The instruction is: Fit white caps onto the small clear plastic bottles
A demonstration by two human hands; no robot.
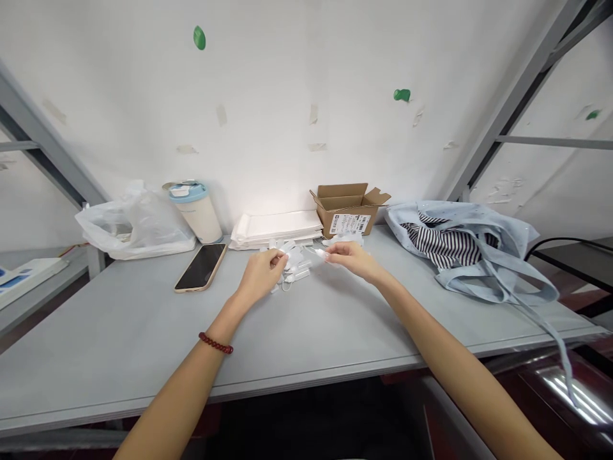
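Observation:
A loose pile of small white and clear plastic pieces lies at the middle of the grey table. At its left side, my left hand is closed in a pinch; a white bit shows by the fingertips, too small to name. My right hand is to the right of the pile, thumb and fingers closed on a small white-tipped clear plastic piece. That piece points left towards the pile. Behind the pile are stacked flat white envelopes or sheets, and an open cardboard box with a label stands beside them.
To the left are a phone, a cup with a blue lid and a white plastic bag. A light blue cloth bag lies at the right, its strap hanging over the table's front edge. A wall rises behind.

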